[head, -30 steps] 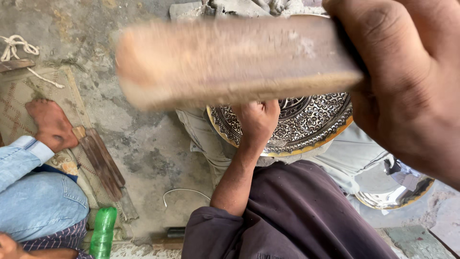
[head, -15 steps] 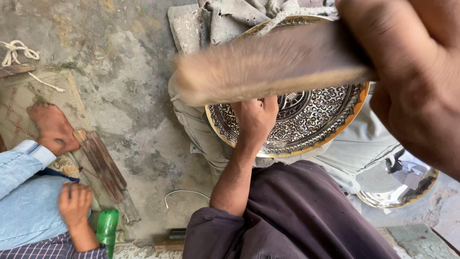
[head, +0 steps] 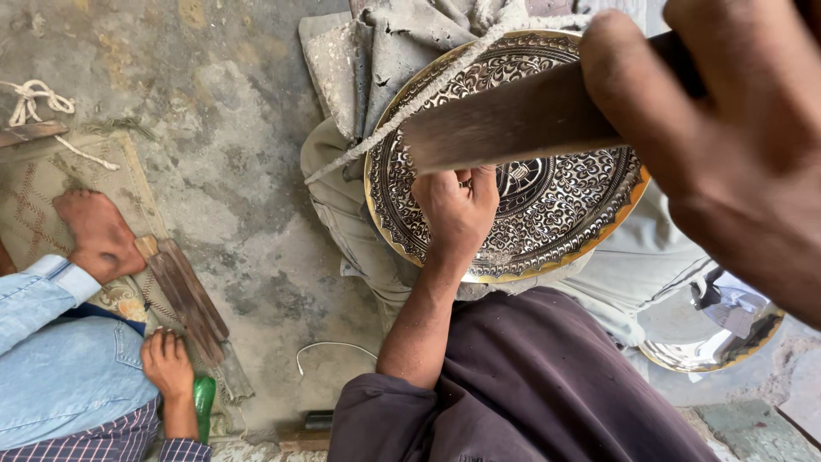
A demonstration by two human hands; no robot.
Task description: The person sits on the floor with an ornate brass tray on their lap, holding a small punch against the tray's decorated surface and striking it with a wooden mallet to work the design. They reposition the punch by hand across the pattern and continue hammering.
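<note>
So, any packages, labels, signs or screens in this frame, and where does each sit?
No labels, signs or screens show.
Green bottle: the only container, at the lower left edge beside the neighbouring person's hand, glossy and mostly hidden.
Engraved round tray: under the left hand, dark ornamental pattern with a gold rim, no lettering that can be made out.

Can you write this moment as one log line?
left hand: on engraved round tray | right hand: grips wooden mallet above tray
</note>
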